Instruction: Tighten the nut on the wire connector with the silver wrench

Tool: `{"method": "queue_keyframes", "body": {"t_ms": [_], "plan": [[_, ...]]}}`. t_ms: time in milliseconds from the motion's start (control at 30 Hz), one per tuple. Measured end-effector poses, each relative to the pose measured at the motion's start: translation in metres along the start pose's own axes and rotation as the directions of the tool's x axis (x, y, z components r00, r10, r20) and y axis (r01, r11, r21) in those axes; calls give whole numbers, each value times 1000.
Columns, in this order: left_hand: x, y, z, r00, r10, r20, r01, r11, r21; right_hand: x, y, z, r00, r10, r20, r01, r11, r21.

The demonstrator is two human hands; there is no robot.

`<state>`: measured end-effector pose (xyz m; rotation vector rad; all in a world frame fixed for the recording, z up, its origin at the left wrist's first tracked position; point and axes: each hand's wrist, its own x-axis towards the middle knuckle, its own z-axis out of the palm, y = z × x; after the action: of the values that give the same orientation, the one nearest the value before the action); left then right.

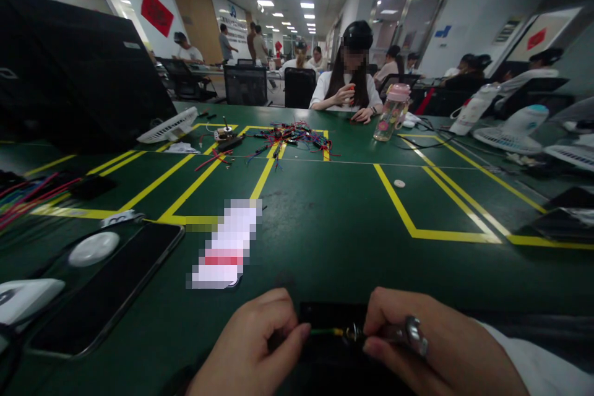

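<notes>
At the near edge of the table, my left hand (260, 337) pinches a thin green-and-yellow wire (327, 331) between thumb and forefinger. The wire runs right toward my right hand (431, 328), which is closed around a small silvery metal tool (415, 337). One shiny end of the tool shows above the fingers, and another metal part meets the wire's right end. Its exact kind is unclear, as my fingers cover most of it. Behind and below the hands lies something flat and black (320, 309), partly hidden.
A tangle of red, blue and black wires (297, 135) lies mid-table. Left are a lit phone (227, 244), a dark phone (111, 288) and a large black monitor (88, 68). A pink-lidded bottle (392, 112) stands far right of centre. Across the table sits a co-worker (348, 80).
</notes>
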<state>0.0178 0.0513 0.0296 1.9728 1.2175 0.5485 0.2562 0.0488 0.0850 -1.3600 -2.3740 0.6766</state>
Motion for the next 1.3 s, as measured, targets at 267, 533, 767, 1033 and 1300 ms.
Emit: {"method": "queue_keyframes", "body": {"t_ms": [267, 533, 767, 1033, 1300], "plan": [[5, -1, 2, 1000, 5, -10, -5, 1000, 2, 2, 0, 2, 999, -34, 4, 34, 999, -14], [3, 1, 1, 1000, 4, 6, -4, 1000, 1, 8, -5, -16, 972, -38, 230, 36, 999, 14], [3, 0, 2, 1000, 2, -1, -2, 1000, 6, 9, -6, -18, 977, 12, 215, -20, 999, 35], [2, -2, 4, 1000, 9, -15, -9, 1000, 6, 1, -6, -18, 989, 141, 35, -143, 987, 72], [1, -4, 4, 1000, 8, -14, -8, 1000, 2, -5, 7, 2, 993, -84, -81, 82, 996, -30]]}}
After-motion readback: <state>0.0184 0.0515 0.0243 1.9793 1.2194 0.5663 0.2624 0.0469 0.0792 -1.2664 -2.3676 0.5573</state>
